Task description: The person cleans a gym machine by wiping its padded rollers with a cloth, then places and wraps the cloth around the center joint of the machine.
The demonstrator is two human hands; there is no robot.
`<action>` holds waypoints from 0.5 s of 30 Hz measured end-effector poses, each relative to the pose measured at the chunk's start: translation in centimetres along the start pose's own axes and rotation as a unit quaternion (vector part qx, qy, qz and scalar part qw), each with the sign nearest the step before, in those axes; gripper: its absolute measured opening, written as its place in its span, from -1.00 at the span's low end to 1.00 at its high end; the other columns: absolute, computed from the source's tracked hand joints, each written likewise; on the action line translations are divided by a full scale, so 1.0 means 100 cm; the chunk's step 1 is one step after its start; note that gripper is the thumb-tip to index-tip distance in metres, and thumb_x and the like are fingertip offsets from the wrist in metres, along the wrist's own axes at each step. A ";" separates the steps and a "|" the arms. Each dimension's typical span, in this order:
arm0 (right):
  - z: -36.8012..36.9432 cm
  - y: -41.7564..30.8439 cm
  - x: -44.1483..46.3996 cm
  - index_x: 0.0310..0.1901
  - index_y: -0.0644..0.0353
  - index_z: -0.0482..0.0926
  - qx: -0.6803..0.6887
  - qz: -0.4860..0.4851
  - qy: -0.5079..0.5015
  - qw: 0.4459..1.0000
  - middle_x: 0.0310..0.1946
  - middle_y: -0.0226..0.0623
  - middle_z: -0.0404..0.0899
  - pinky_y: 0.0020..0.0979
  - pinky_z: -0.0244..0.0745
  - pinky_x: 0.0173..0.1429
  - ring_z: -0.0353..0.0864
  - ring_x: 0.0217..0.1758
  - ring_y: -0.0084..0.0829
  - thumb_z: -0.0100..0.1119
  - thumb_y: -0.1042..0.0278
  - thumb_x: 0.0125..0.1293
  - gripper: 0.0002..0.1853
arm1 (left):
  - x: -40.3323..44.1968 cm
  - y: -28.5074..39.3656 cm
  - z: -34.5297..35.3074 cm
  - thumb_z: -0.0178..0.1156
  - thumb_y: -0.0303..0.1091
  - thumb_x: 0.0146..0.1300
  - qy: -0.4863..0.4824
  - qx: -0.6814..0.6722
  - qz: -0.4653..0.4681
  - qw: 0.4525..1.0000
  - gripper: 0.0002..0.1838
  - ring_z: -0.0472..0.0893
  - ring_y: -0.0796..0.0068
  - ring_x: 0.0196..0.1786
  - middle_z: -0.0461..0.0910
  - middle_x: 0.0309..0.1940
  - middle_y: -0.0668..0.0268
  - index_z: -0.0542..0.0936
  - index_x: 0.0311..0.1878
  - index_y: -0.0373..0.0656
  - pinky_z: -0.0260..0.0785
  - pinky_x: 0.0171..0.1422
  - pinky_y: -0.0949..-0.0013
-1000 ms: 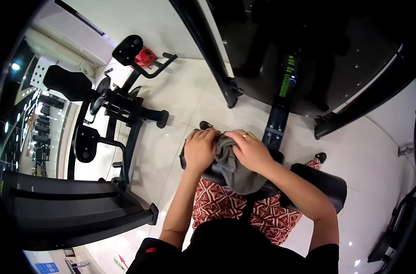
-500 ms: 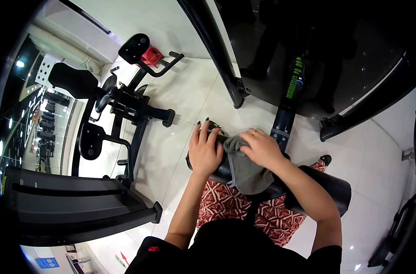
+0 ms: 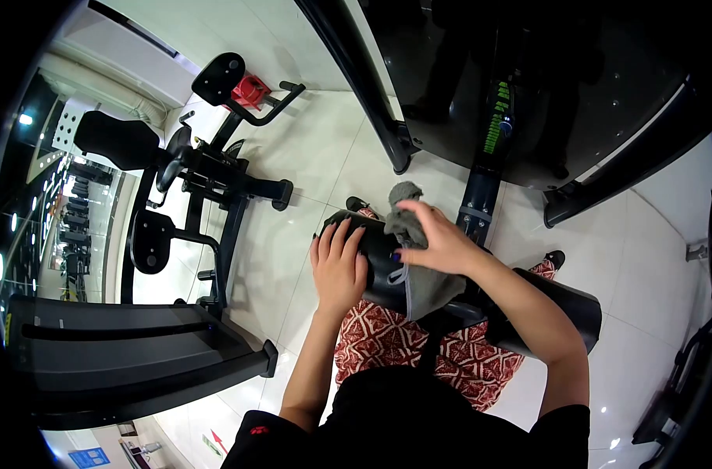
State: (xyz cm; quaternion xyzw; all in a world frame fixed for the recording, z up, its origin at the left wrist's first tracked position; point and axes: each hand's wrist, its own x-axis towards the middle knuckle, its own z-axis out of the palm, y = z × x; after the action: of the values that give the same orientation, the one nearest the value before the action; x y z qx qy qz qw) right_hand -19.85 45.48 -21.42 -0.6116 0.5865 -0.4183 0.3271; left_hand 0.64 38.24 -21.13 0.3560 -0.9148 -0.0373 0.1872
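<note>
My left hand [image 3: 339, 266] lies flat, fingers stretched out, on a black padded roller [image 3: 378, 248] in front of me. A grey cloth [image 3: 434, 293] with a light edge seam and a small loop drapes over the roller's right part and hangs towards my lap. With my right hand [image 3: 442, 244] I grip the bunched upper part of this cloth, thumb on the near side and fingers on the far side. Some of the right fingertips are hidden by the cloth. A second black pad [image 3: 563, 313] sits beneath my right forearm.
A dark machine post [image 3: 481, 195] runs from the pads to a glossy black panel [image 3: 606, 117]. To the left stands another exercise machine [image 3: 207, 176] with black pads, a red stool [image 3: 250, 91] behind it. A grey-black machine housing [image 3: 137, 352] is at lower left.
My right hand has shifted and opened wider around the cloth, whose bunched end now sticks up farther away. My left hand has moved slightly left and nearer, off the cloth's edge.
</note>
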 end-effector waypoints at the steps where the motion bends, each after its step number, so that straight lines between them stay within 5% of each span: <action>1: 0.006 0.001 -0.001 0.18 0.09 0.27 -0.054 -0.031 0.011 0.998 0.09 -0.04 0.36 -0.27 0.23 0.25 0.30 0.20 -0.05 0.31 0.20 0.05 -0.35 | 0.006 0.001 0.003 0.00 -0.32 0.09 0.012 0.010 -0.002 1.000 -0.59 0.27 0.15 0.27 0.38 0.18 0.23 0.49 0.06 -0.07 -0.04 0.37 0.03; 5: 0.009 0.007 0.001 -0.08 0.11 0.46 -0.102 0.024 0.042 0.994 -0.10 -0.21 0.49 -0.27 0.31 0.15 0.41 0.06 -0.14 0.19 0.34 0.06 -0.66 | 0.032 0.001 0.014 0.01 -0.27 0.10 0.010 0.029 -0.002 1.000 -0.69 0.44 0.28 0.12 0.57 -0.05 0.31 0.59 -0.10 -0.04 0.10 0.29 0.09; 10: 0.001 0.004 0.000 -0.11 0.11 0.47 -0.086 0.020 0.029 0.996 -0.14 -0.25 0.51 -0.28 0.35 0.09 0.45 0.01 -0.17 0.14 0.43 0.03 -0.68 | 0.074 0.014 0.015 -0.02 -0.21 0.15 -0.113 0.059 -0.035 0.991 -0.70 0.58 0.30 -0.07 0.65 -0.25 0.31 0.61 -0.12 -0.03 0.23 0.19 0.15; 12: 0.002 -0.001 0.000 -0.11 0.12 0.48 -0.065 -0.003 0.016 0.998 -0.15 -0.25 0.51 -0.29 0.35 0.10 0.44 0.02 -0.18 0.14 0.46 0.01 -0.67 | 0.094 0.019 0.017 -0.03 -0.21 0.17 -0.266 0.048 -0.109 0.957 -0.70 0.59 0.24 -0.11 0.64 -0.22 0.27 0.60 -0.12 -0.03 0.32 0.09 0.18; 15: 0.005 -0.007 -0.003 -0.09 0.13 0.49 -0.041 -0.070 0.021 0.996 -0.16 -0.27 0.49 -0.32 0.33 0.13 0.42 0.02 -0.22 0.13 0.53 -0.04 -0.62 | 0.105 0.002 0.045 -0.01 -0.18 0.16 -0.278 -0.024 -0.056 0.959 -0.68 0.58 0.10 -0.11 0.62 -0.21 0.14 0.59 -0.08 0.00 0.41 -0.05 0.16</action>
State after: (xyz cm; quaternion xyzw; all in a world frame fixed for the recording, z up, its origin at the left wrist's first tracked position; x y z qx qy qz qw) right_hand -19.06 45.81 -21.05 -0.6551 0.5657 -0.4286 0.2591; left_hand -8.26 31.08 -21.97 0.3775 -0.9083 -0.1667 -0.0684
